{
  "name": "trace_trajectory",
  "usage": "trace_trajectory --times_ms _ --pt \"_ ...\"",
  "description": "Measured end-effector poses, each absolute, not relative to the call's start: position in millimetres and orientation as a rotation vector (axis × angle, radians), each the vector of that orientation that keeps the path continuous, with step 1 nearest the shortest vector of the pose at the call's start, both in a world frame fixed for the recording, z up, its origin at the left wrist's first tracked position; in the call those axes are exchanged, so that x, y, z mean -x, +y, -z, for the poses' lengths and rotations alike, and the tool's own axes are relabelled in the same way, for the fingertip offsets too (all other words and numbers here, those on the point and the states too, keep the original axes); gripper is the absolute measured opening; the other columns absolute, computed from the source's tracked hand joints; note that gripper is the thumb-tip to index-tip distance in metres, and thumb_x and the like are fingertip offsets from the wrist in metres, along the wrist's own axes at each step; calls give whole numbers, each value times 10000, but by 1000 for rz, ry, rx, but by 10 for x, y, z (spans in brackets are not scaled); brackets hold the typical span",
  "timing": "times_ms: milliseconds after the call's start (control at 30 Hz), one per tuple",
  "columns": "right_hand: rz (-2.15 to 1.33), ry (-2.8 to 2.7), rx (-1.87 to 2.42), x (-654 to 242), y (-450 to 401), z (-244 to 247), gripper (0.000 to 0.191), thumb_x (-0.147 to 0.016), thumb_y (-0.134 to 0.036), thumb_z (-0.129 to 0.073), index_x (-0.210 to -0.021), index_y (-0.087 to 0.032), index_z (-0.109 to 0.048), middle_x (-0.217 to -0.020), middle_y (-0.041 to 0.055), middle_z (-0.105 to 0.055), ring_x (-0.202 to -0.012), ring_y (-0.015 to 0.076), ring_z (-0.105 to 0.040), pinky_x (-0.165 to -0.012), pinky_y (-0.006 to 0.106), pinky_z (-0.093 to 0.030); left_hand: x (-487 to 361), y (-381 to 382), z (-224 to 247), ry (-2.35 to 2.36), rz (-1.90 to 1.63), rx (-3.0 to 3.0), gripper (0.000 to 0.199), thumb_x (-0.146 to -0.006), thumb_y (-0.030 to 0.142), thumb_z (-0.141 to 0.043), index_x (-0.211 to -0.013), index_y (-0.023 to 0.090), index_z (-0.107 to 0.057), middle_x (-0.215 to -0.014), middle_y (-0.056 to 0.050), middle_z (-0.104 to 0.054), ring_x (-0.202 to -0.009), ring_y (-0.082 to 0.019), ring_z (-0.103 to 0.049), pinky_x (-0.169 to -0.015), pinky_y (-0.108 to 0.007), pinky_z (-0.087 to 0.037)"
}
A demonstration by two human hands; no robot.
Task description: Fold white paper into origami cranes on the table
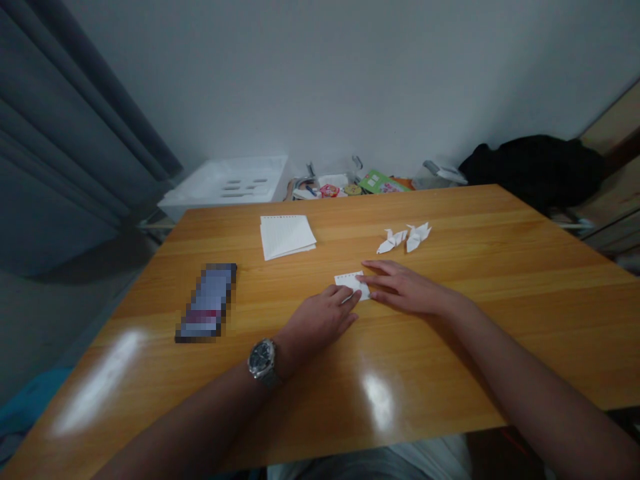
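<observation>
A small white piece of paper [347, 279] with a row of punched holes along its far edge lies flat on the wooden table. From the left, my left hand [327, 315] rests on it, the fingers reaching over its near part; a watch is on that wrist. My right hand [406, 288] is at the paper's right edge, its fingers stretched out and apart with the tips on or close to the sheet. Beyond the right hand stand two folded paper cranes [393, 241] side by side, close together.
A stack of lined sheets [287, 237] lies on the table [480, 233] at the back left. Nearer on the left is a phone [209, 300] with a blurred screen. Behind the table are a white tray [225, 183], a green box [383, 181] and black cloth [533, 170].
</observation>
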State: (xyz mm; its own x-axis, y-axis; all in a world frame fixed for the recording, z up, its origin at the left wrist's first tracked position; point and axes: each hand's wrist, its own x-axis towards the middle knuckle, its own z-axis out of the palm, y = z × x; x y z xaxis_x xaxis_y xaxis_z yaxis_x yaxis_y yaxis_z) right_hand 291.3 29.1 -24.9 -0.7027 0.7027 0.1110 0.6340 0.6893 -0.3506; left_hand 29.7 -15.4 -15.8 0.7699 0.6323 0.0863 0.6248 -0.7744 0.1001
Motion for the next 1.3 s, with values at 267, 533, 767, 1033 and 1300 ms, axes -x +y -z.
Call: trace_trajectory --times_ms 267,533,767,1033,1300 --pt "-532 -2725 1017 -2968 279 184 498 -979 -504 -526 -1458 -370 -500 -1644 37 -276 -1474 308 -326 -1180 512 -330 -312 -173 172 1065 -189 -2869 435 -1030 350 -443 -1403 127 -462 -1330 -113 -572 -1176 -253 -541 -950 -368 -537" --pt "-501 -2759 998 -2980 299 232 454 -999 -452 -509 -1448 -386 -504 -1665 3 -210 -1495 297 -284 -1200 502 -285 -323 -169 158 1052 -190 -2887 426 -1028 347 -447 -1373 101 -493 -1313 -115 -580 -1165 -250 -534 -987 -371 -512" --pt "-499 -2765 1035 -2962 285 190 459 -1006 -486 -473 -1450 -374 -509 -1656 29 -244 -1487 306 -299 -1193 510 -296 -331 -185 156 1046 -203 -2915 408 -1026 334 -457 -1354 97 -508 -1313 -117 -578 -1179 -249 -530 -1014 -357 -486" --pt "-472 -2740 1056 -2963 301 244 496 -1008 -494 -460 -1481 -342 -474 -1640 45 -287 -1478 295 -319 -1199 511 -296 -330 -173 193 1014 -221 -2944 388 -1042 328 -411 -1333 98 -524 -1306 -126 -580 -1195 -249 -526 -1034 -362 -471" --pt "-415 -2726 1057 -2951 291 293 504 -1007 -493 -464 -1495 -369 -440 -1637 26 -296 -1470 291 -337 -1189 521 -314 -333 -171 213 1014 -199 -2955 399 -1044 340 -394 -1349 114 -516 -1303 -138 -573 -1188 -258 -521 -1018 -388 -477"
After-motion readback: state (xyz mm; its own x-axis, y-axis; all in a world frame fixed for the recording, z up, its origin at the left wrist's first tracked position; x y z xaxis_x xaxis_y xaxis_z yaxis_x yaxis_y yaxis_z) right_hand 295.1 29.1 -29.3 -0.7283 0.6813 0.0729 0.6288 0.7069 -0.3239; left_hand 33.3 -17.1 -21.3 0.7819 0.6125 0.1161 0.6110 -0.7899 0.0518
